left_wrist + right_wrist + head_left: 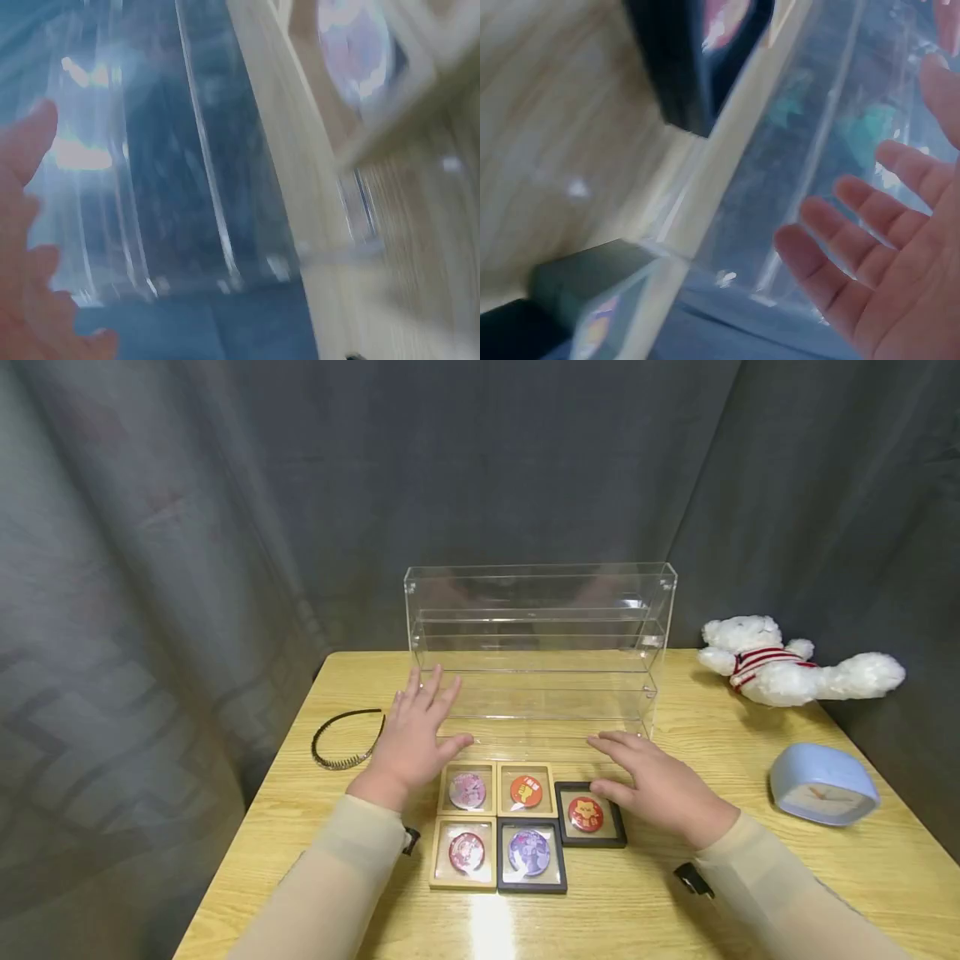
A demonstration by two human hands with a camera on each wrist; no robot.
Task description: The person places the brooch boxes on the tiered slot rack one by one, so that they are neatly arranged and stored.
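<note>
Left hand (pixel 408 743) and right hand (pixel 663 785) spread, holding nothing

I have the left near the lower left of a clear acrylic display shelf (pixel 536 671), the right by a black badge frame (pixel 592 842); whether either touches, I can't tell. That frame lies flat on the desk (pixel 630 910) before the shelf, just beside four other framed badges (pixel 528 853). I judge it light and stiff-rimmed, its clear middle delicate: best pinched by opposite edges. The shelf should be rigid, slick, easily scratched; I'd hold both sides.
</note>
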